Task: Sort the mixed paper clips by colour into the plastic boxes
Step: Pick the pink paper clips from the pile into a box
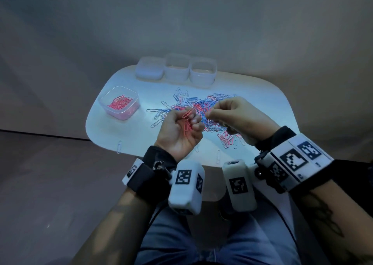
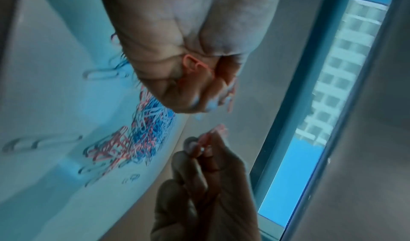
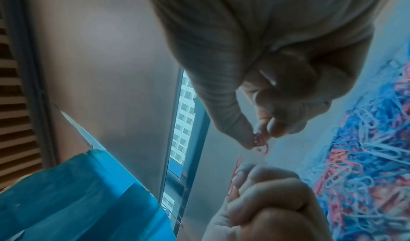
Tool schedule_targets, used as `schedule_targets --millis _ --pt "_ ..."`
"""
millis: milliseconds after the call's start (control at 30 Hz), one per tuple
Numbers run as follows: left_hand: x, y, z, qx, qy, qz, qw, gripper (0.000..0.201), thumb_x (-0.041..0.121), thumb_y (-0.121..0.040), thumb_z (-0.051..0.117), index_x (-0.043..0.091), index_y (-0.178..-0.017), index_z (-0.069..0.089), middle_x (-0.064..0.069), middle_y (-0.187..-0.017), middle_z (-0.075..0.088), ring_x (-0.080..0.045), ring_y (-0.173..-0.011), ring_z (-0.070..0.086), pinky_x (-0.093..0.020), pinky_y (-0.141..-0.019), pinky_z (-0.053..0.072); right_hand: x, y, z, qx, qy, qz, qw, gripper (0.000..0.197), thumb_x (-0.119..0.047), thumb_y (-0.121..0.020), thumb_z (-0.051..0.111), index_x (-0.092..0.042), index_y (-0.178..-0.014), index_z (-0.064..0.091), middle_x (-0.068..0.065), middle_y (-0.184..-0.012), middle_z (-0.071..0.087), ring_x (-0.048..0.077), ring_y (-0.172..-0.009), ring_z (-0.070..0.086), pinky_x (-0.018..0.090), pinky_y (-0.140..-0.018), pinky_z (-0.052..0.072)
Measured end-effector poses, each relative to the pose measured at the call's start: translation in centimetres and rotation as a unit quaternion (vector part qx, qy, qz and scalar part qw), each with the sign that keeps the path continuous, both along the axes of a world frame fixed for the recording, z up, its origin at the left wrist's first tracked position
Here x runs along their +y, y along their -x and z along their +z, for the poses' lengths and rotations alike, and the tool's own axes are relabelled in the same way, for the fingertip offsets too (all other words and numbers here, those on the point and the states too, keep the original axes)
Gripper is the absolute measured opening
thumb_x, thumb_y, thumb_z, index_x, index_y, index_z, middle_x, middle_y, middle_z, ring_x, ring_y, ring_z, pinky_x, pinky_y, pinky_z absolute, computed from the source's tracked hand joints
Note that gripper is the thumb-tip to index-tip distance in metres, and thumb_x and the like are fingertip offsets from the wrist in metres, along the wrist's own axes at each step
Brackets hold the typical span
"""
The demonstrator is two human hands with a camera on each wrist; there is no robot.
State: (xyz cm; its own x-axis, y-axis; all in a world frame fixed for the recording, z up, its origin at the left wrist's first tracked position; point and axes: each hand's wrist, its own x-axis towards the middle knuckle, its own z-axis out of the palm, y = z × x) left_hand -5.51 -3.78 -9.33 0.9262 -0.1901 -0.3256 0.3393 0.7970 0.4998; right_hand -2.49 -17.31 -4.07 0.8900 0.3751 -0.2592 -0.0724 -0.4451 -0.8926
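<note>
Left hand (image 1: 180,130) grips thin pink wire clips (image 1: 187,121) at centre; right hand (image 1: 232,114) pinches 1 pink clip (image 3: 261,144) above the tangled pile (image 1: 201,107)

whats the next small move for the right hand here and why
Probably pass the pink clip pinched in the right hand across into the left hand, which already grips a bunch of pink clips just beside it. The bunch would then likely go into the box of pink clips at the left of the table.
</note>
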Motion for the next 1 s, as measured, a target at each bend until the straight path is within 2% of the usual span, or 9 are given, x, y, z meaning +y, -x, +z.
schedule_targets --millis 133,267,400,467,567,633,767,900,1000 --pt "-0.8 -0.5 -0.1 -0.011 0.013 0.016 1.0 0.035 0.032 -0.076 0.047 0.014 -0.047 0.048 0.003 -0.048 0.04 -0.006 -0.041 0.041 -0.011 -0.036 0.034 -0.1 0.0 0.8 -0.026 -0.023 -0.01 0.999 0.026 -0.006 -0.085 0.06 -0.012 -0.061 0.051 -0.002 -0.048 0.037 0.009 -0.042 0.029 0.015 -0.037 0.023" --pt "-1.2 -0.9 0.1 0.001 0.055 0.056 0.997 0.027 0.024 -0.08 0.05 0.011 -0.057 0.057 0.001 -0.054 0.052 -0.007 -0.045 0.054 -0.013 -0.043 0.048 0.1 -0.1 1.1 -0.03 -0.046 -0.012 0.998 0.028 -0.006 -0.085 0.061 -0.013 -0.059 0.051 -0.011 -0.038 0.038 0.003 -0.036 0.028 0.016 -0.038 0.022" --pt "-1.0 -1.0 -0.5 -0.002 0.08 0.118 0.99 0.047 0.035 -0.099 0.028 0.007 -0.09 0.064 -0.009 -0.084 0.07 -0.017 -0.072 0.07 -0.026 -0.068 0.056 1.7 0.0 1.1 -0.072 0.004 0.023 0.997 0.022 -0.005 -0.082 0.061 -0.009 -0.061 0.058 -0.01 -0.042 0.045 -0.001 -0.033 0.038 0.009 -0.039 0.028" --pt "-0.9 -0.8 -0.5 -0.001 0.091 0.122 0.988 0.053 0.039 -0.101 0.02 0.007 -0.096 0.062 -0.009 -0.089 0.07 -0.018 -0.076 0.07 -0.027 -0.068 0.056 3.3 0.2 0.6 -0.116 0.087 0.066 0.987 0.016 -0.008 -0.081 0.063 -0.01 -0.065 0.061 -0.011 -0.046 0.049 -0.003 -0.042 0.045 0.009 -0.042 0.032" --pt "-0.5 -0.6 -0.5 0.007 0.107 0.136 0.985 0.062 0.031 -0.101 0.021 0.004 -0.079 0.072 -0.007 -0.079 0.071 -0.016 -0.067 0.07 -0.023 -0.062 0.056 4.8 0.3 0.1 -0.193 0.149 0.101 0.965 0.009 -0.016 -0.08 0.067 -0.008 -0.077 0.069 -0.006 -0.065 0.056 0.009 -0.064 0.052 0.011 -0.056 0.037" --pt "0.4 -0.4 -0.5 -0.013 0.135 0.158 0.978 0.067 0.028 -0.1 0.021 0.001 -0.07 0.074 -0.011 -0.076 0.072 -0.02 -0.067 0.071 -0.03 -0.061 0.057 4.7 -0.3 0.3 -0.22 0.092 0.048 0.97 0.011 -0.013 -0.08 0.068 -0.003 -0.083 0.07 0.002 -0.069 0.061 0.008 -0.06 0.052 0.011 -0.059 0.038" --pt "4.0 0.6 -0.9 -0.038 0.136 0.204 0.969 0.07 0.035 -0.1 0.02 0.0 -0.072 0.074 -0.012 -0.082 0.073 -0.023 -0.075 0.072 -0.036 -0.067 0.057 3.0 -1.6 0.2 -0.223 0.045 -0.045 0.973 0.01 -0.015 -0.08 0.07 -0.006 -0.084 0.07 -0.004 -0.061 0.052 0.006 -0.059 0.045 0.013 -0.061 0.037" --pt "7.5 2.1 -0.9 -0.038 0.122 0.268 0.955 0.053 0.027 -0.092 0.032 0.003 -0.066 0.072 -0.007 -0.074 0.072 -0.019 -0.069 0.072 -0.029 -0.062 0.057 3.5 -0.3 -2.6 -0.198 0.235 0.121 0.944 0.008 -0.014 -0.081 0.064 -0.01 -0.087 0.069 -0.001 -0.075 0.054 0.015 -0.078 0.049 0.025 -0.072 0.042" --pt "9.1 3.4 -0.9 -0.011 0.123 0.285 0.951 0.034 0.021 -0.075 0.042 0.009 -0.051 0.063 0.002 -0.054 0.06 -0.01 -0.048 0.061 -0.014 -0.044 0.048 4.7 0.8 -3.9 -0.182 0.282 0.173 0.926 0.01 -0.015 -0.08 0.064 -0.017 -0.071 0.059 -0.004 -0.073 0.05 0.017 -0.08 0.049 0.029 -0.073 0.042"
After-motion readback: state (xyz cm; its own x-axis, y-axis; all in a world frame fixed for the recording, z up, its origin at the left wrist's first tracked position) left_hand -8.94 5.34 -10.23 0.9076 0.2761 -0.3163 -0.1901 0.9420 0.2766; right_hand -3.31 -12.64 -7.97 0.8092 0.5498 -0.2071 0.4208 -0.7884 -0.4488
